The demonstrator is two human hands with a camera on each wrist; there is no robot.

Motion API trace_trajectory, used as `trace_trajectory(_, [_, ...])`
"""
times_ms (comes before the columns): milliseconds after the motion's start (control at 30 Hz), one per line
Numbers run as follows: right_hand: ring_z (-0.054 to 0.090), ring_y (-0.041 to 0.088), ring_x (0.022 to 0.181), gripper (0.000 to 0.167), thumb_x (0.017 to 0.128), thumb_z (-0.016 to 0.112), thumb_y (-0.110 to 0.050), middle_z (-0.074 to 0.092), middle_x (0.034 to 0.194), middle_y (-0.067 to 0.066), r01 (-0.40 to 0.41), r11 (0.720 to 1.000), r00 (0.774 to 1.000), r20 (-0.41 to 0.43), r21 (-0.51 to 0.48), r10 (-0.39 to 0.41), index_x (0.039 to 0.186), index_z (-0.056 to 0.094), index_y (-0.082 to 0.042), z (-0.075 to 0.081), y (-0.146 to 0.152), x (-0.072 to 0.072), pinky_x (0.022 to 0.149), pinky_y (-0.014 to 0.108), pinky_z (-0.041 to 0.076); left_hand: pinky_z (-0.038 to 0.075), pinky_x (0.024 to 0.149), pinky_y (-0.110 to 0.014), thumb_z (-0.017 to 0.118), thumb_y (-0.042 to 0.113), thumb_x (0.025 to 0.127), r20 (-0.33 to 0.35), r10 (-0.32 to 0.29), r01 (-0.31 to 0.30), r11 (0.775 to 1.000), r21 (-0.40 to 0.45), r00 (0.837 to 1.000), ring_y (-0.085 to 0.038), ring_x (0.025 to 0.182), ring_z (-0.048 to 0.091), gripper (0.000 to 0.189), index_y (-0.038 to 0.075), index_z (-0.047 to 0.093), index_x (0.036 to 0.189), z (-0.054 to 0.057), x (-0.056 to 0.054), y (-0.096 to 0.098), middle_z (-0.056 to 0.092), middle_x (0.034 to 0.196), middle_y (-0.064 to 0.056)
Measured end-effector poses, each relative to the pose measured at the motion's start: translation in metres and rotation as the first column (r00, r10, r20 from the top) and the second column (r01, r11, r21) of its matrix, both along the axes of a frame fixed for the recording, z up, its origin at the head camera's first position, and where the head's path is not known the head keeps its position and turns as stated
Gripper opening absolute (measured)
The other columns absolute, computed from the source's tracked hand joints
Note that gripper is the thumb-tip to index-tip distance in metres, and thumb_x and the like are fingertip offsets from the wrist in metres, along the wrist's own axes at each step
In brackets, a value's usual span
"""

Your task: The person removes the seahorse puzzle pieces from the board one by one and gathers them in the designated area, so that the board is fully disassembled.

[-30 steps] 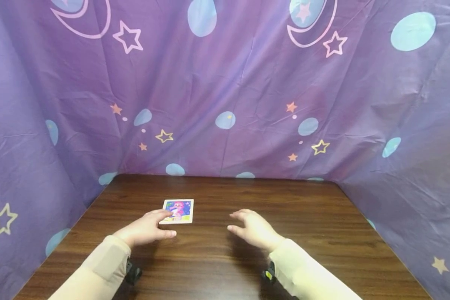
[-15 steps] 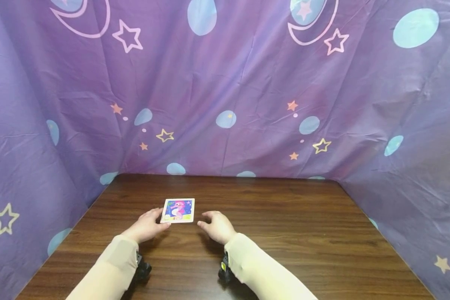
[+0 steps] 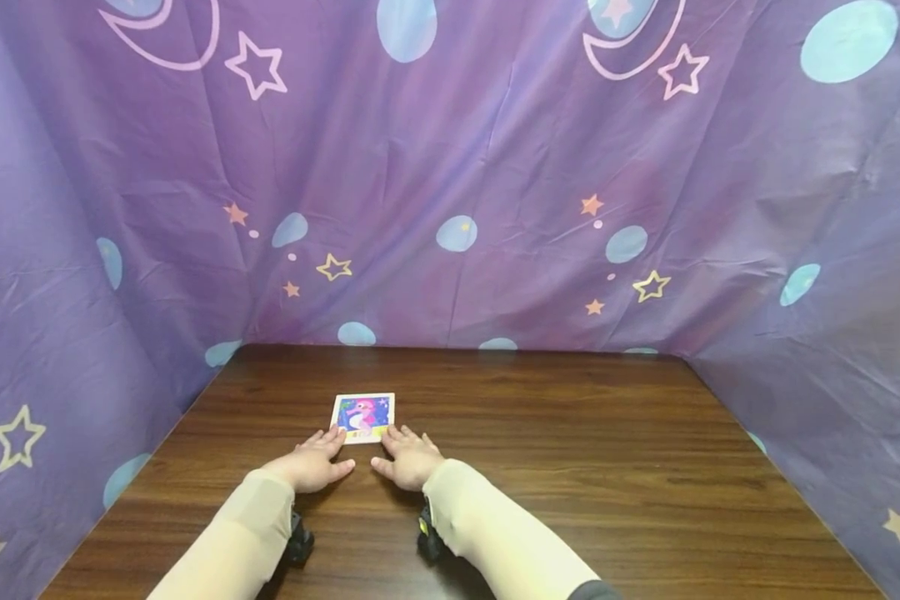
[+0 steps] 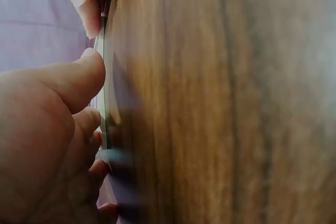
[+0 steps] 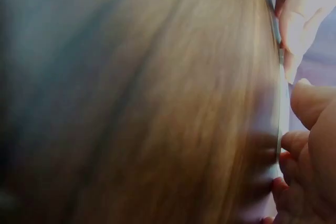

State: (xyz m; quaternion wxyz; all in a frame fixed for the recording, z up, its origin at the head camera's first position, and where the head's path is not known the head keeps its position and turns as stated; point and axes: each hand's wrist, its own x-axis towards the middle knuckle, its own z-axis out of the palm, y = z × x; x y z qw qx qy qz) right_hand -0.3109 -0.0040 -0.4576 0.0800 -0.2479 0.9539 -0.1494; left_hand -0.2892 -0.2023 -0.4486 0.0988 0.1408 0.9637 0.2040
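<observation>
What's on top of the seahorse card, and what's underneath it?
The left hand and right hand each overlap a near corner of the seahorse card, partly hiding it. Below is the wood-grain table; the card's underside and the spot directly beneath are covered.

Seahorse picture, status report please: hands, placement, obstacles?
Left hand at near left corner; right hand at near right. Seahorse picture flat on table. No obstacles seen.

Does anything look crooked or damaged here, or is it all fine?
Nothing really stands out. The card looks flat on the table, with no visible tear or spill around it, and the left hand and right hand are at its near corners. Only the curtain is creased.
</observation>
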Motion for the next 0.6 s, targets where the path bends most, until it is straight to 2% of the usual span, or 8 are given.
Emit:
trace_trajectory(200, [0.027, 0.024, 0.142, 0.057, 0.099, 0.047, -0.043, 0.035, 0.153, 0.005, -0.001, 1.0, 1.0, 0.024, 0.002, 0.001, 0.145, 0.044, -0.009, -0.001, 0.011, 0.002, 0.115, 0.048, 0.021, 0.016, 0.112, -0.06, 0.054, 0.033, 0.097, 0.011, -0.037, 0.037, 0.999, -0.013, 0.999, -0.051, 0.138, 0.018, 0.068, -0.014, 0.033, 0.142, 0.0, 0.002, 0.007, 0.024, 0.15, -0.033])
trace_trajectory(433, [0.028, 0.027, 0.142, 0.055, 0.1, 0.045, -0.041, 0.036, 0.152, 0.008, -0.024, 1.0, 0.999, 0.023, -0.001, 0.024, 0.144, 0.045, -0.007, -0.001, 0.034, 0.005, 0.115, 0.05, 0.022, 0.02, 0.112, -0.06, 0.054, 0.034, 0.097, 0.012, -0.069, 0.069, 0.997, -0.036, 0.998, -0.049, 0.138, 0.021, 0.065, -0.01, 0.037, 0.142, 0.006, 0.007, 0.024, 0.029, 0.15, -0.029])
trace_trajectory(600, [0.029, 0.028, 0.141, 0.056, 0.1, 0.047, -0.04, 0.037, 0.152, 0.009, -0.039, 0.999, 0.999, 0.009, 0.004, 0.039, 0.143, 0.045, -0.006, -0.001, 0.054, 0.01, 0.114, 0.05, 0.023, 0.021, 0.113, -0.056, 0.055, 0.038, 0.096, 0.01, -0.082, 0.083, 0.995, -0.054, 0.997, -0.043, 0.14, 0.024, 0.067, -0.007, 0.039, 0.142, 0.007, 0.01, 0.038, 0.031, 0.151, -0.025])
